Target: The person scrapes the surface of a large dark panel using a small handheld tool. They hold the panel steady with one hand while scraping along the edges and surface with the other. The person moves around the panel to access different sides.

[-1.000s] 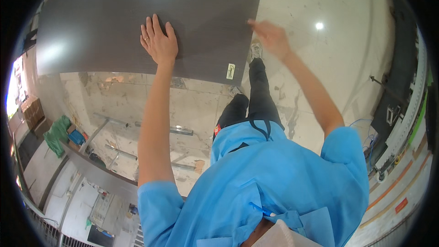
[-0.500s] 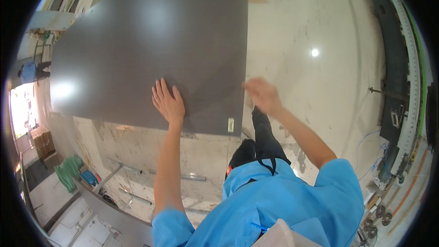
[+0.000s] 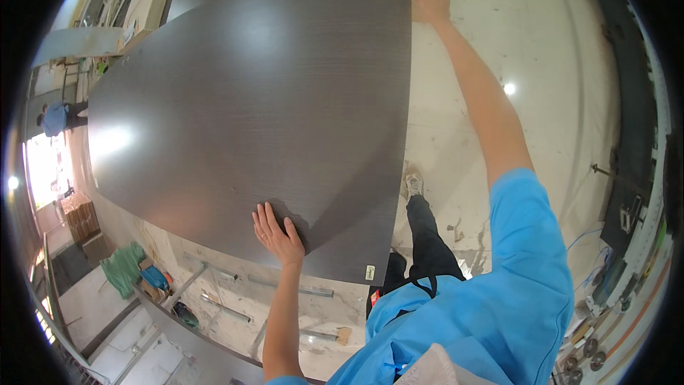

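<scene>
My left hand [image 3: 276, 232] lies open and flat on the big dark grey panel [image 3: 249, 100], fingers spread and pointing up the sheet, palm pressed near its lower edge. It grips nothing; it only rests on the face. My right hand [image 3: 429, 1] is stretched far out along the panel's right edge, up near the far corner. Its fingers seem curled over that edge, and a small dark piece juts out above them, but at this distance and with the lens bending things I cannot tell how tightly the hand is closed or whether it holds that piece.

The left forearm rises straight from the bottom of the view to the panel. The right arm is fully extended, running from my blue sleeve [image 3: 527, 242] diagonally up to the corner.

The panel fills most of the upper left of the view, its grain running across, with a bright glare patch on its left side and a small pale label [image 3: 370, 272] at its lower right corner. Below it I see the pale marbled floor [image 3: 541, 64], my dark trouser leg and a shoe [image 3: 414, 185] just beside the panel's right edge. A person in blue [image 3: 54, 118] stands well apart at the far left. The panel's far edge is cut off at the top of the view.
</scene>
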Tool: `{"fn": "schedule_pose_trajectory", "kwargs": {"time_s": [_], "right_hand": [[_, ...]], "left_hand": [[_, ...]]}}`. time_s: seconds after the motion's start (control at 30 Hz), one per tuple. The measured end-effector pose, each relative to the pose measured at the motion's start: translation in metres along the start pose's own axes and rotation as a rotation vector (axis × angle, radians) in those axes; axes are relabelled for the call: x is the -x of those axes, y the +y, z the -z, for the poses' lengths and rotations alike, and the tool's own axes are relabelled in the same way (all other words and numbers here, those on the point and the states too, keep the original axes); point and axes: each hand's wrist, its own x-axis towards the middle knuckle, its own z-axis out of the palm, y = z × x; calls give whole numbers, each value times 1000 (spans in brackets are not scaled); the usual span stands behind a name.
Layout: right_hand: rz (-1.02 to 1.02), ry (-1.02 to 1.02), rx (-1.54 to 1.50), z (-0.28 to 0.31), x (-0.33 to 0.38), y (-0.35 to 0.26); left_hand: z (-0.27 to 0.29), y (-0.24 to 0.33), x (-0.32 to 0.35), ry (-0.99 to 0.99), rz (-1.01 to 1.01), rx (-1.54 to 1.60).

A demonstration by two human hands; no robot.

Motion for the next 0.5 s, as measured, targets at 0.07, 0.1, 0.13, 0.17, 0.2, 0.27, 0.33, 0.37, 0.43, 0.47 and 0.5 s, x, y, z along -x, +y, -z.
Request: {"fn": "schedule_pose_trajectory", "kwargs": {"time_s": [0.07,0.1,0.13,0.17,0.2,0.27,0.33,0.37,0.43,0.47,0.5], "right_hand": [[36,-16,17,-3,-25,12],[41,-30,25,-6,-33,18],[31,-51,26,-8,-39,23],[20,-75,27,-9,-46,26],[8,-106,26,-10,-48,29],[197,11,30,-9,-49,31],[201,-60,82,-3,-39,27],[137,-144,38,3,-28,25],[92,-237,-27,16,3,18],[96,-249,-47,22,23,14],[102,-253,-66,30,43,9]], "left_hand": [[1,0,1,4,1,-2],[1,0,1,17,-3,7],[1,0,1,37,-24,25],[2,1,1,38,-14,22],[2,1,0,42,-18,22],[3,1,0,40,-16,19],[3,1,0,25,-16,24],[2,0,0,29,-23,34],[0,-1,2,30,-14,32],[0,-2,2,38,-19,31],[-1,-3,2,43,-24,30]]}}
